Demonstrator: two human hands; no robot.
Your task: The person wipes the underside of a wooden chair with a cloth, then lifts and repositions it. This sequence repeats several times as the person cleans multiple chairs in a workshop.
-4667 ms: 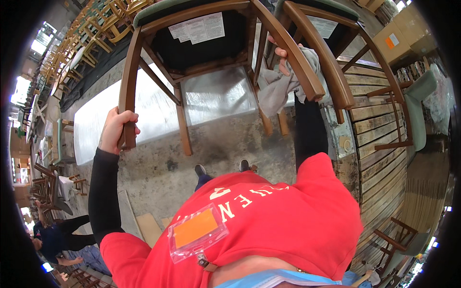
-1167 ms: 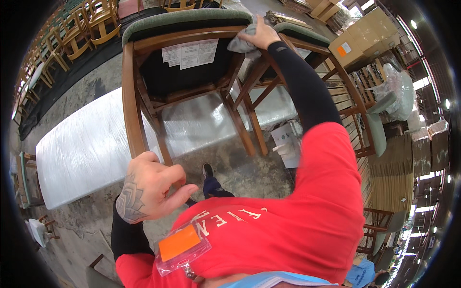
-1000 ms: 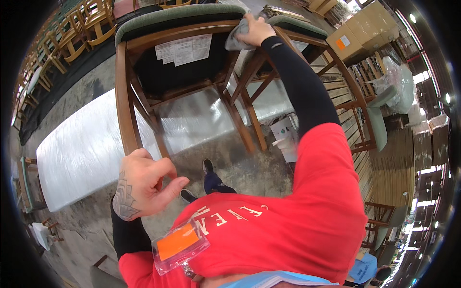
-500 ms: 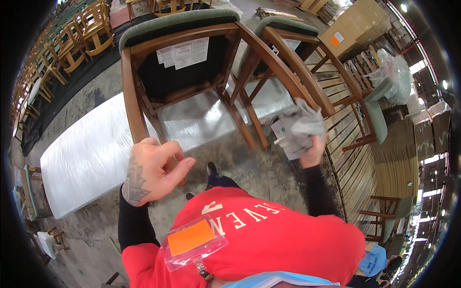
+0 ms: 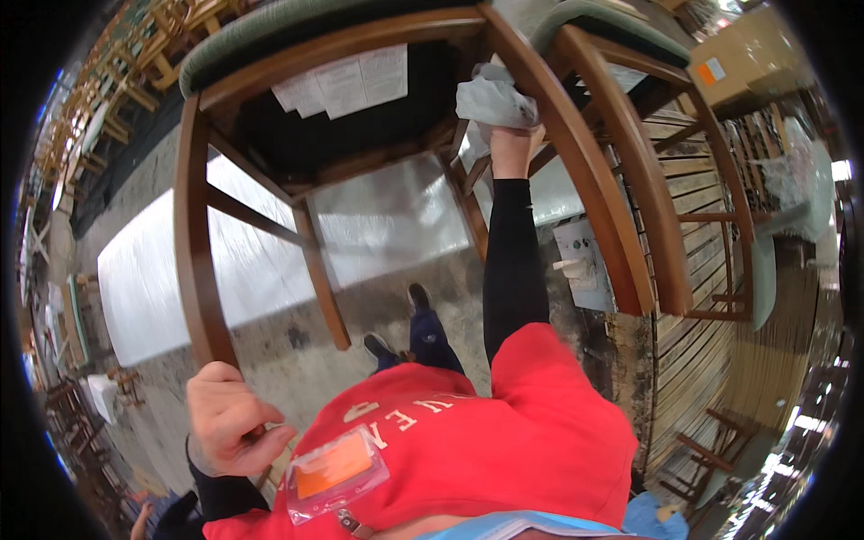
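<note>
A brown wooden chair (image 5: 589, 184) with a green padded seat is tipped over in front of me, its dark underside facing me and white paper labels (image 5: 346, 83) on it. My left hand (image 5: 236, 421) is closed at the near end of the chair's left leg (image 5: 196, 243), fingers curled; the fingertips are partly hidden. My right hand (image 5: 515, 142) reaches inside the frame, shut on a crumpled greyish-white cloth (image 5: 495, 97), beside the right-hand rail and the seat's underside.
A second similar chair (image 5: 661, 193) lies close on the right, over wooden slats (image 5: 688, 360). Below the chairs is a plastic-wrapped white surface (image 5: 148, 283). A pale container (image 5: 585, 268) stands by the right leg. A cardboard box (image 5: 751, 58) sits far right; more chairs (image 5: 117, 85) fill the far left.
My right hand with the cloth has moved from beside the pale container, up and left, into the chair frame. The chair appears nearer, and my left hand sits lower and further left.
</note>
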